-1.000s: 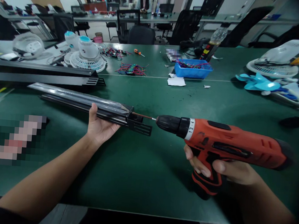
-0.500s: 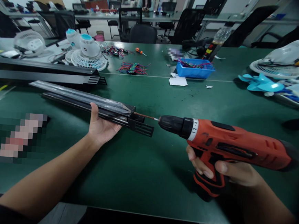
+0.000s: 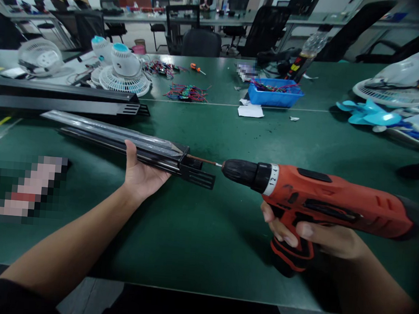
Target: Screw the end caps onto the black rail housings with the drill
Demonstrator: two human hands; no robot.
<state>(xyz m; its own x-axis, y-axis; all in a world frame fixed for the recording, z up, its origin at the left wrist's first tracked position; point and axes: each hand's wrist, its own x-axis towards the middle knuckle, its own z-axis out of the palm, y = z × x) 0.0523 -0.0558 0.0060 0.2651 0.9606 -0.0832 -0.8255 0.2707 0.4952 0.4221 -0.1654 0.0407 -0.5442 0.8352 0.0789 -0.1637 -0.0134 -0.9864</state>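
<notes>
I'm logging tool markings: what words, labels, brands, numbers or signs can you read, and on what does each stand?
"12" and "4": on the white ring of the red drill.
Too small or blurred to read: the label on the bottle.
Pixelated, so unreadable: the flat item at left.
No brand can be read.

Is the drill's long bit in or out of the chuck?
In: the long bit runs straight from the chuck of the red drill; whether it spins, I cannot tell.

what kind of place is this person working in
Probably a small assembly or repair workshop: the right hand holds a red drill over a green table, where a white fan and a bundle of wires lie.
</notes>
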